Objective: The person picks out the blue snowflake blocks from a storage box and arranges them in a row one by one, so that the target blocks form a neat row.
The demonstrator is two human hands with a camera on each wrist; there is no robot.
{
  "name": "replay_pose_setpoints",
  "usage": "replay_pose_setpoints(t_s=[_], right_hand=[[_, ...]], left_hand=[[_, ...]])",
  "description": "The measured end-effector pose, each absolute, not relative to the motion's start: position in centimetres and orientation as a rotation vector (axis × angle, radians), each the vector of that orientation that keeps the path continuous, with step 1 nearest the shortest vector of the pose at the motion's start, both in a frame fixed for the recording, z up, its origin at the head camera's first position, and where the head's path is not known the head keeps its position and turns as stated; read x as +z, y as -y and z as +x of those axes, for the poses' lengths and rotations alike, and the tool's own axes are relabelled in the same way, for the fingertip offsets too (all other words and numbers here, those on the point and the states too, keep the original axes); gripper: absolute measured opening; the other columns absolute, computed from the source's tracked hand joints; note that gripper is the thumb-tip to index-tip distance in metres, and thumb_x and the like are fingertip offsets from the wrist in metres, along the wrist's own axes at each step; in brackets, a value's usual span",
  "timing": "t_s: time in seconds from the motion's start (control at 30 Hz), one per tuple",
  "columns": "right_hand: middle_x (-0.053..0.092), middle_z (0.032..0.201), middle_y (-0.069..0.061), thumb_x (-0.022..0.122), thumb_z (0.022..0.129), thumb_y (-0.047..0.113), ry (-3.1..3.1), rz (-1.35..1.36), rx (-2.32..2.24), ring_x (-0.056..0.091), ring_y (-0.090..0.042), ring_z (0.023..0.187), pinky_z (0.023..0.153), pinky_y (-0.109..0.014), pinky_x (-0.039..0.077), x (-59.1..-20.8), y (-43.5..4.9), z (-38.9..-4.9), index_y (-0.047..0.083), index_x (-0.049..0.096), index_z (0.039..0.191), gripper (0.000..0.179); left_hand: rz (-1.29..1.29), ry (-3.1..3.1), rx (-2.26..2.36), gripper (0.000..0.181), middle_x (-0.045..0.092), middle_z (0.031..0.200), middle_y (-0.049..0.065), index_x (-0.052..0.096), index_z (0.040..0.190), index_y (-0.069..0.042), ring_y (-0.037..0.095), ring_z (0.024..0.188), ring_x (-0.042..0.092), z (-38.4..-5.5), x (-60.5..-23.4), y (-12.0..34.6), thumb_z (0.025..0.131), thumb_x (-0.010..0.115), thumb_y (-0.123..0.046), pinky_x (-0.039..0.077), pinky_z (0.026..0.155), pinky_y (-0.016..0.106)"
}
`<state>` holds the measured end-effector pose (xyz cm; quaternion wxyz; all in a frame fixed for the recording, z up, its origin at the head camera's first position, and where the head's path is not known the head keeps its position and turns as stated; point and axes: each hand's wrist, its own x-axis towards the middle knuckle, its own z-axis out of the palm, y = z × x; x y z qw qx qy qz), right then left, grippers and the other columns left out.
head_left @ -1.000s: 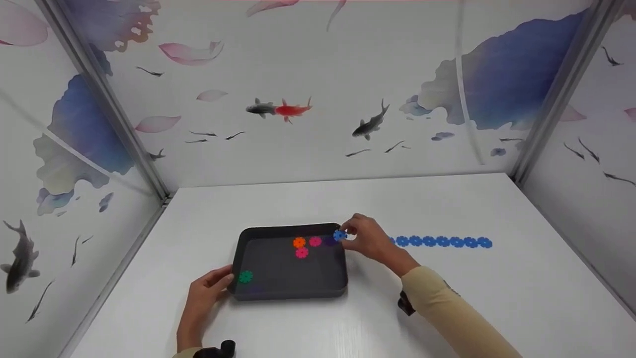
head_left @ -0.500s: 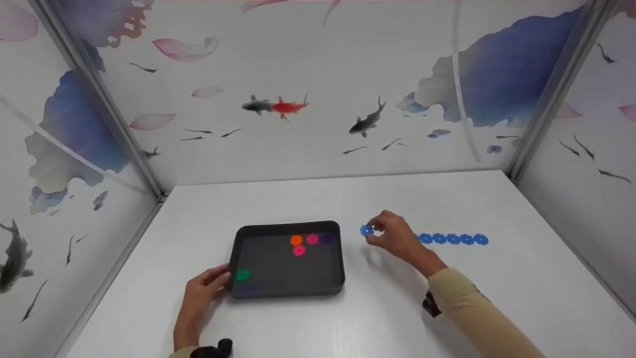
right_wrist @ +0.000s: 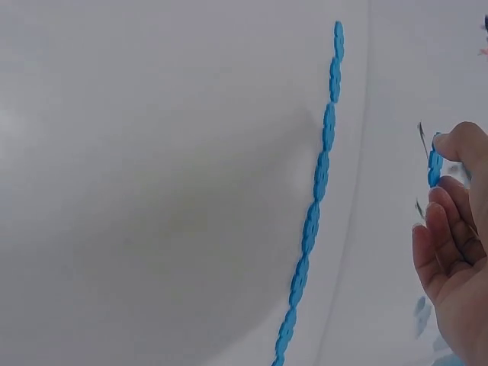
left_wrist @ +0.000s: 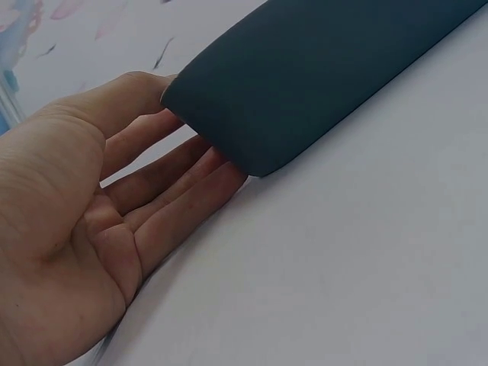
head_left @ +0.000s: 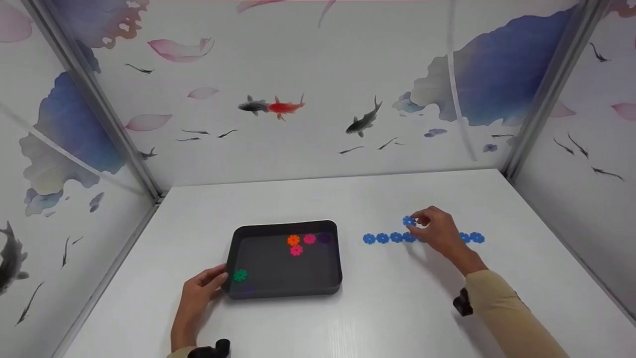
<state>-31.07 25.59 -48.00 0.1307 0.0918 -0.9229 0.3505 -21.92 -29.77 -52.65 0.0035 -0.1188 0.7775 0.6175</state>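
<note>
In the head view my right hand pinches a blue snowflake building disc between thumb and fingertips. It is held just above and behind a row of blue snowflake discs on the table, part of which the hand hides. The right wrist view shows the held disc on edge, apart from the row. My left hand touches the left wall of a dark tray. In the left wrist view its fairly straight fingers meet the tray's corner, their tips partly hidden.
Inside the tray lie an orange disc, two pink discs, a green disc and dark purple discs. Patterned panels enclose the white table at the back and both sides.
From the tray's right rim, my right hand has moved right with the blue snowflake disc, over the row. The row's left end has come into sight. The left hand stays at the tray.
</note>
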Motion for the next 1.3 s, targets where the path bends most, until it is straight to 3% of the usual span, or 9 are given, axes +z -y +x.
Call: replay_pose_setpoints(t_s=[0.27, 1.03, 1.13, 1.3], right_hand=[[0.064, 0.101, -0.02, 0.076, 0.088, 0.015, 2.675, 0.178, 0.985, 0.06, -0.03, 0.094, 0.071, -0.011, 0.047, -48.1, -30.3, -30.1, -0.003, 0.07, 0.111, 0.03], [0.061, 0.108, -0.03, 0.065, 0.097, 0.032, 2.795, -0.175, 0.954, 0.057, -0.034, 0.093, 0.065, -0.015, 0.046, -49.9, -41.2, -27.6, -0.012, 0.06, 0.124, 0.052], [0.061, 0.109, -0.031, 0.064, 0.098, 0.034, 2.803, -0.211, 0.974, 0.057, -0.035, 0.094, 0.069, -0.021, 0.048, -50.2, -41.6, -27.6, -0.014, 0.059, 0.124, 0.056], [0.058, 0.121, -0.038, 0.059, 0.099, 0.039, 2.841, -0.275, 1.04, 0.057, -0.046, 0.105, 0.086, -0.051, 0.055, -50.7, -42.0, -27.7, -0.016, 0.056, 0.127, 0.062]], left_hand=[[-0.361, -2.466, 1.918, 0.052, 0.061, 0.14, 0.01, 0.061, 0.137, -0.012, 0.012, 0.118, 0.063, -21.8, -52.6, 29.7, 0.093, 0.07, -0.038, 0.056, 0.095, 0.026], [-0.377, -2.467, 1.898, 0.054, 0.06, 0.142, 0.01, 0.06, 0.139, -0.013, 0.015, 0.12, 0.061, -22.0, -52.8, 29.9, 0.093, 0.07, -0.04, 0.055, 0.097, 0.029], [-0.382, -2.485, 1.898, 0.055, 0.061, 0.141, 0.011, 0.061, 0.138, -0.012, 0.015, 0.12, 0.062, -22.0, -52.8, 30.0, 0.093, 0.071, -0.041, 0.056, 0.095, 0.028], [-0.394, -2.471, 1.919, 0.056, 0.062, 0.14, 0.01, 0.062, 0.137, -0.012, 0.015, 0.119, 0.062, -22.2, -53.0, 30.0, 0.091, 0.073, -0.042, 0.056, 0.095, 0.029]])
